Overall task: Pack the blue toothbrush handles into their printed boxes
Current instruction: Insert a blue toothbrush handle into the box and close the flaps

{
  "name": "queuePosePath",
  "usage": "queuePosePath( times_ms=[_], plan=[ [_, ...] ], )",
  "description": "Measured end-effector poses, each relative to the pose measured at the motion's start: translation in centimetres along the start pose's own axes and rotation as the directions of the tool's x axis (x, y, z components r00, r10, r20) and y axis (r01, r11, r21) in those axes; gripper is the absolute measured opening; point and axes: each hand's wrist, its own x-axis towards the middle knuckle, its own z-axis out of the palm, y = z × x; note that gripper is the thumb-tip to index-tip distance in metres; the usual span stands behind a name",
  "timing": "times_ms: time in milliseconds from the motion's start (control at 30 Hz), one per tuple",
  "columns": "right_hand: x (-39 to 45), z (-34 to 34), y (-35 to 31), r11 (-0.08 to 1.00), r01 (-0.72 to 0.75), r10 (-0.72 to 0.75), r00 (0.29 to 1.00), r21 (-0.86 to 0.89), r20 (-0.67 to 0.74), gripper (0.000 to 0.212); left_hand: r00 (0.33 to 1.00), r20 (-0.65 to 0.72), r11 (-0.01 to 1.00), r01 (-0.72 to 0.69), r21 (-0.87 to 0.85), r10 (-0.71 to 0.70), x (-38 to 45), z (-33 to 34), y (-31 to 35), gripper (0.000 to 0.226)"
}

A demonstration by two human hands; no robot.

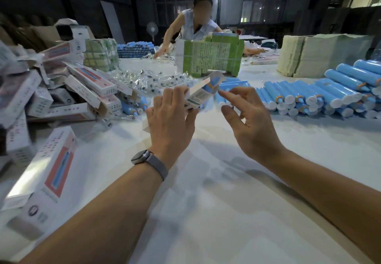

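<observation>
My left hand [171, 119] grips a printed box [201, 92] above the white table, its open end tilted up and to the right. A blue toothbrush handle [213, 82] shows in the box's open end. Just right of the box, my right hand [247, 119] hovers with its fingers loosely spread, holding nothing that I can see. A long row of blue handles [309, 96] with white caps lies on the table behind my right hand.
Printed boxes [86, 90] are heaped at the left; one box [47, 173] lies near the front left edge. Green bundled stacks [208, 57] and small clear bags [148, 80] sit mid-table. A pale stack [321, 53] stands back right. A person [195, 24] works across the table.
</observation>
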Motion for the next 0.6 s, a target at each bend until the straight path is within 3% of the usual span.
queuePosePath(
  times_ms=[200,333,467,600],
  plan=[
    [-0.5,2.1,-0.1,0.989,-0.121,0.108,0.984,0.087,0.140,0.030,0.989,-0.065,0.990,0.128,-0.067,-0.132,0.3,-0.1,-0.7,0.044],
    [1.4,5.3,-0.1,0.992,-0.029,0.079,0.903,-0.124,0.423,0.029,0.946,-0.153,0.945,0.252,-0.207,-0.285,0.8,-0.1,-2.0,0.049],
    [5.9,10.0,-0.9,0.982,0.040,0.066,0.843,-0.186,0.534,0.023,0.886,-0.199,0.884,0.345,-0.316,-0.418,1.5,-0.1,-3.2,0.052],
    [9.8,15.3,-1.6,0.871,0.146,0.222,0.736,-0.470,0.640,0.034,0.813,-0.230,0.813,0.420,-0.402,-0.534,1.8,-0.2,-4.1,0.054]
  ],
)
